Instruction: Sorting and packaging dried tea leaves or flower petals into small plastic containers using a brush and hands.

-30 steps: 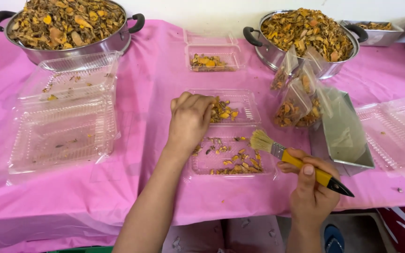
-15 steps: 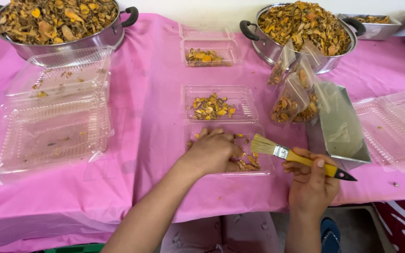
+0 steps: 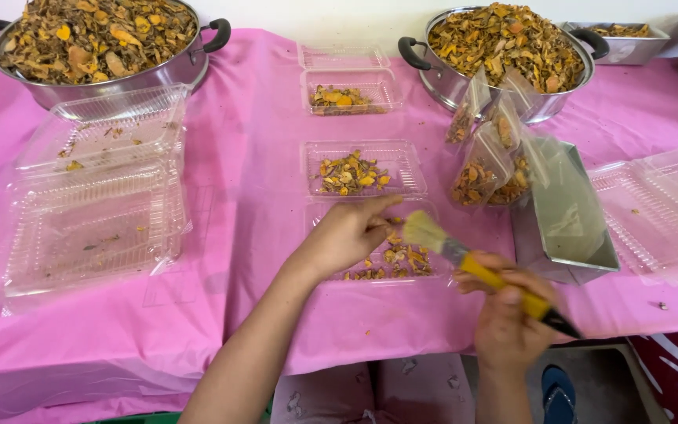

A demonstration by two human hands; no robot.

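Observation:
My left hand (image 3: 347,234) rests over the near half of an open clear clamshell container (image 3: 421,271) that holds yellow-brown dried slices (image 3: 402,259); its fingers touch the pieces, and whether it holds any I cannot tell. The far half of that container (image 3: 361,168) also carries a small heap of slices. My right hand (image 3: 508,314) grips a yellow-handled brush (image 3: 472,267) with pale bristles pointing at the near half, just right of my left hand.
Two large metal pots (image 3: 96,39) (image 3: 504,39) full of dried slices stand at the back on the pink tablecloth (image 3: 253,157). Empty clamshell stacks (image 3: 96,188) lie left, more trays (image 3: 661,204) right. Filled clear bags (image 3: 488,157) lean on a metal box (image 3: 566,212). Another small container (image 3: 347,90) sits behind.
My left hand moved from the far half of the container down to the near half. The brush swung in closer to it and blurred with motion.

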